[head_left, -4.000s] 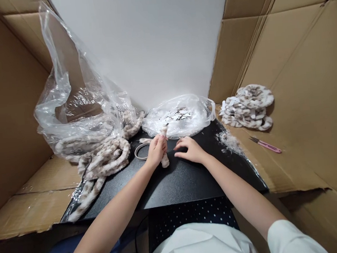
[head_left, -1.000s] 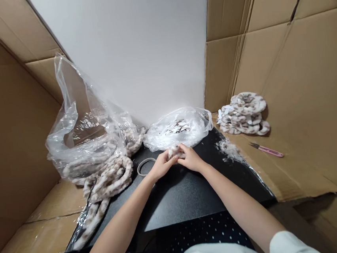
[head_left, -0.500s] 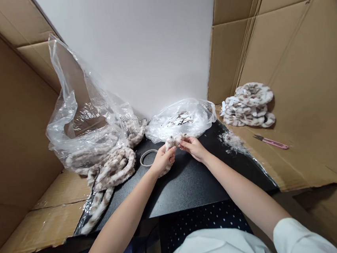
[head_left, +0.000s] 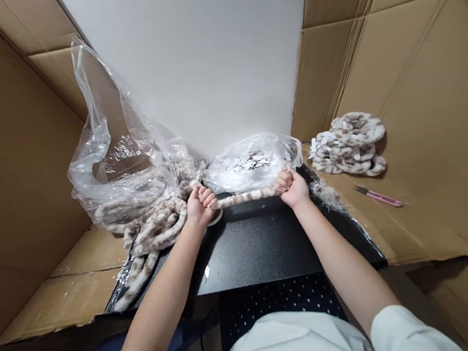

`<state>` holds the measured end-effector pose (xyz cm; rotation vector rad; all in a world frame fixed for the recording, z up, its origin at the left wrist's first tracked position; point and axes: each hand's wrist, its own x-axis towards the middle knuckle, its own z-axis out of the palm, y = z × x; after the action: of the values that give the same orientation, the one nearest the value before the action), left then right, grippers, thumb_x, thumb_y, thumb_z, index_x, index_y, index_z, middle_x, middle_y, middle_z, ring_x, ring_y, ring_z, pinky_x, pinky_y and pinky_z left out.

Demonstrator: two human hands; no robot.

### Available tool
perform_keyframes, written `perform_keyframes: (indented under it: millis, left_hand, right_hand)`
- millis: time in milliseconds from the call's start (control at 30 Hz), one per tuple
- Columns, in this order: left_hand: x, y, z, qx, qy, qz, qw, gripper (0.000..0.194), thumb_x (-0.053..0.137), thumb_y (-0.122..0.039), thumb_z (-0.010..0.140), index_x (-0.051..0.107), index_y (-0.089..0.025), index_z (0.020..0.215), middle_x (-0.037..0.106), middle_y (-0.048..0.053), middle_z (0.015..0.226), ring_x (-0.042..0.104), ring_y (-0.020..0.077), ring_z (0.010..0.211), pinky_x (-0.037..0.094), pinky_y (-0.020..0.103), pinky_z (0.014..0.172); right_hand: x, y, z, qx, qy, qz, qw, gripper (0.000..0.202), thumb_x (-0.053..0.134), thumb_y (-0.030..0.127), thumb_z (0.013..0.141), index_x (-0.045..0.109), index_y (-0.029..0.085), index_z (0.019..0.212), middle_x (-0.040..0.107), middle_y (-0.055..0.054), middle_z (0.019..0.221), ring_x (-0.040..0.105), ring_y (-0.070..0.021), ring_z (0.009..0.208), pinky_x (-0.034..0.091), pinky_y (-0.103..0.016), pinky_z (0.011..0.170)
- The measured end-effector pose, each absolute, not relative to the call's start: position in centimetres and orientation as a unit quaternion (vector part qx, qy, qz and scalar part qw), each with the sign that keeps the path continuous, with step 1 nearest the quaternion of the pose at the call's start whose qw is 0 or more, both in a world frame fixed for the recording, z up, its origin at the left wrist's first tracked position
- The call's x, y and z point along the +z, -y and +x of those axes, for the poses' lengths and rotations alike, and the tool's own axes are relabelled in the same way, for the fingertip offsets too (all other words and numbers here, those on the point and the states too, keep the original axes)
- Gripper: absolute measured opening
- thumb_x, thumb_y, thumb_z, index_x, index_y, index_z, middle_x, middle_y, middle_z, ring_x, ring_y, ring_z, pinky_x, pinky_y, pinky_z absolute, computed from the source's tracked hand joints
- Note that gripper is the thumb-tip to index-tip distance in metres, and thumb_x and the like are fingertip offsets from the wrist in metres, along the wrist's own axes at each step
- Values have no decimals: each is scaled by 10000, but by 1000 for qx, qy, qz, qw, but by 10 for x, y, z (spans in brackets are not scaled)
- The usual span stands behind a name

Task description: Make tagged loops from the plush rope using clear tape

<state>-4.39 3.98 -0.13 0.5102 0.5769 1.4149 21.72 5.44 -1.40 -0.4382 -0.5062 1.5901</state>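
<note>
A strip of fluffy white and brown faux fur cord (head_left: pixel 246 197) is stretched level between my two fists above the black table (head_left: pixel 249 251). My left hand (head_left: pixel 202 203) is closed round its left part, my right hand (head_left: pixel 292 185) round its right part. Under my left hand a thin pale ring (head_left: pixel 217 218) lies partly covered. Behind the cord rests a clear plastic bag (head_left: pixel 253 162) holding small white and dark pieces. A small white scrap (head_left: pixel 207 271) lies near the table's front edge.
At left, a large clear bag (head_left: pixel 99 150) stands over a heap of furry cords (head_left: pixel 160 227). On the cardboard at right are a stack of furry loops (head_left: pixel 349 145) with white tags and pink thread snips (head_left: pixel 379 196). Loose fluff (head_left: pixel 326 195) lies at the table's right edge.
My hands, close together before with the furry piece pinched at its ends, have moved apart left and right. The cord is now pulled straight between them. A white scrap now shows on the table.
</note>
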Motion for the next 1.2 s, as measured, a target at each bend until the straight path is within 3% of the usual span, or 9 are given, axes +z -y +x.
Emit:
perform_keyframes:
  millis: [167, 400, 500, 600, 767, 867, 1033, 1200]
  left_hand:
    - [0, -42, -51, 638, -233, 217, 701, 471, 192, -317, 1025, 250, -199, 573, 204, -74, 422, 175, 71, 327, 218, 207, 367]
    - [-1, -43, -56, 591, -249, 297, 707, 544, 188, -406, 1004, 251, -190, 509, 200, -61, 422, 188, 73, 340, 251, 220, 384]
    - [-5, -43, -54, 565, -298, 370, 675, 526, 361, -468, 952, 355, -175, 515, 291, -58, 455, 248, 54, 355, 271, 197, 386]
    - [-10, -42, -49, 556, -325, 406, 648, 335, 606, -435, 828, 512, -155, 668, 427, -54, 534, 331, 42, 386, 295, 172, 396]
    - [-17, -38, -39, 531, -343, 446, 634, 350, 770, -392, 692, 513, -156, 720, 488, -48, 586, 368, 32, 415, 271, 146, 393]
    - [-21, -37, -36, 510, -351, 460, 636, 382, 786, -411, 678, 507, -153, 707, 419, -68, 552, 332, 21, 410, 228, 131, 390]
    - [-26, -38, -34, 489, -364, 460, 646, 434, 771, -458, 685, 441, -177, 663, 269, -106, 502, 222, 15, 374, 149, 127, 370]
    - [-22, -39, -33, 503, -367, 441, 646, 551, 636, -604, 751, 311, -197, 570, 215, -100, 490, 193, 27, 368, 195, 152, 348]
  right_hand:
    - [-11, -58, 241, 673, 188, -163, 697, 405, 168, 182, 1001, 361, 208, 647, 158, 91, 441, 129, -91, 344, 238, -175, 361]
    - [-11, -59, 245, 660, 218, -172, 698, 352, 237, 199, 974, 362, 213, 645, 153, 92, 438, 99, -99, 360, 227, -181, 368]
    - [-12, -57, 238, 652, 275, -209, 675, 289, 323, 260, 943, 388, 223, 664, 194, 90, 449, 122, -98, 366, 217, -193, 382]
    - [-15, -53, 221, 629, 383, -269, 621, 255, 416, 401, 895, 406, 240, 698, 213, 92, 481, 158, -96, 374, 240, -217, 405]
    - [-29, -49, 187, 571, 528, -361, 515, 366, 453, 596, 809, 462, 238, 730, 373, 68, 510, 317, -106, 410, 313, -248, 440]
    - [-39, -48, 177, 524, 571, -398, 490, 323, 525, 534, 784, 510, 222, 704, 514, 25, 583, 445, -130, 511, 373, -263, 517]
    - [-45, -40, 179, 402, 655, -441, 464, 102, 676, 276, 708, 625, 213, 645, 609, -24, 737, 528, -211, 855, 389, -335, 854]
    - [-25, -43, 187, 174, 700, -496, 483, 148, 553, 247, 837, 688, 205, 792, 640, -88, 909, 521, -256, 981, 375, -371, 933]
